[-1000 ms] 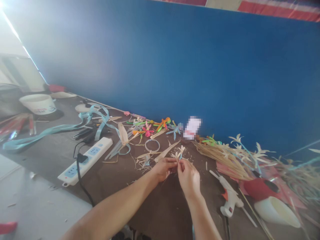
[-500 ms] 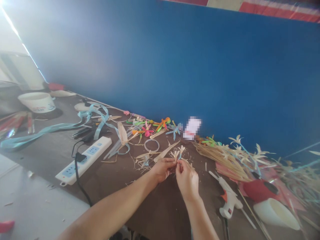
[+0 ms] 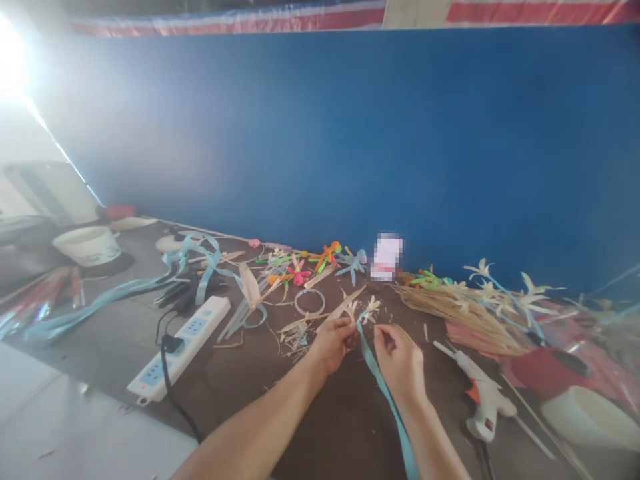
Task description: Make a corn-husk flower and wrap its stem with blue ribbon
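Note:
My left hand [image 3: 334, 343] pinches the stems of pale dried-husk flowers [image 3: 370, 309], whose petals stand above the fingertips. A light blue ribbon [image 3: 376, 373] is attached at the stems and hangs down between my hands to the bottom edge. My right hand [image 3: 401, 360] is just right of the ribbon, apart from the flowers. Its fingers are curled with thumb and forefinger together; whether anything small is between them is hidden.
A glue gun [image 3: 483, 393] lies right, beside a white cup [image 3: 590, 417]. Left are a power strip [image 3: 183, 350], loose blue ribbon [image 3: 125, 288] and a white bowl [image 3: 89, 245]. Straw [image 3: 450, 313], a clear ring [image 3: 309, 302] and colourful pipe-cleaner figures [image 3: 327, 257] lie along the blue partition [image 3: 320, 133].
My right hand has moved away from the flowers to the right. The blue ribbon now shows hanging between my hands. The left hand keeps its pinch, and the view has tilted.

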### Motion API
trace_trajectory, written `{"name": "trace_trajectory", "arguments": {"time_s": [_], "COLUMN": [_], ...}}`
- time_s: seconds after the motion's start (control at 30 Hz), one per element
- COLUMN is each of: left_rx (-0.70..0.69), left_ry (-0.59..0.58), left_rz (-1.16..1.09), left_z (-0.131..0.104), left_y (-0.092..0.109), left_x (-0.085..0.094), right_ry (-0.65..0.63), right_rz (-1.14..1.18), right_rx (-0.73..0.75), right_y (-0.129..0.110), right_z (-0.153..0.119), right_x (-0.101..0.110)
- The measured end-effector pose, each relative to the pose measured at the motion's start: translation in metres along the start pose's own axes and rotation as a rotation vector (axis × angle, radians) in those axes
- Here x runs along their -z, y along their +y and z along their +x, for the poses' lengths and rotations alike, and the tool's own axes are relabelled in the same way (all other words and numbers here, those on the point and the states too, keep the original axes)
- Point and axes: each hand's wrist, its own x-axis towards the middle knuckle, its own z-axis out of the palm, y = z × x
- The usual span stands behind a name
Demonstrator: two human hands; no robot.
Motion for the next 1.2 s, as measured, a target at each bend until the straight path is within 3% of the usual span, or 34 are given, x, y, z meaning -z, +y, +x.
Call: {"name": "trace_trajectory", "arguments": {"time_s": [0.13, 0.27, 0.57, 0.7, 0.8, 0.93, 1.2], "left_rx": [0.034, 0.049, 0.004, -0.071, -0.131, -0.188, -0.126], "left_ry": [0.050, 0.024, 0.034, 0.111, 0.169, 0.150, 0.165], "left_rz": [0.074, 0.150, 0.338, 0.443, 0.487, 0.522, 0.443], "left_z": [-0.002, -0.003, -0.005, -0.006, -0.006, -0.006, -0.005], "left_y": [0.003, 0.004, 0.003, 0.001, -0.001, -0.004, -0.007], "left_x": [-0.002, -0.006, -0.011, -0.014, -0.014, -0.013, -0.013], "right_ry": [-0.134, -0.274, -0.248, -0.253, -0.226, -0.158, -0.175], "right_rz": [0.074, 0.387, 0.756, 0.835, 0.874, 0.900, 1.004], "right_rx": [-0.108, -0.228, -0.510, -0.614, -0.633, -0.611, -0.538], "right_y": [0.006, 0.009, 0.010, 0.008, 0.007, 0.007, 0.004], "right_z": [0.001, 0.002, 0.003, 0.004, 0.004, 0.002, 0.003], "right_x": [-0.006, -0.017, -0.017, -0.018, -0.020, -0.022, -0.020]}}
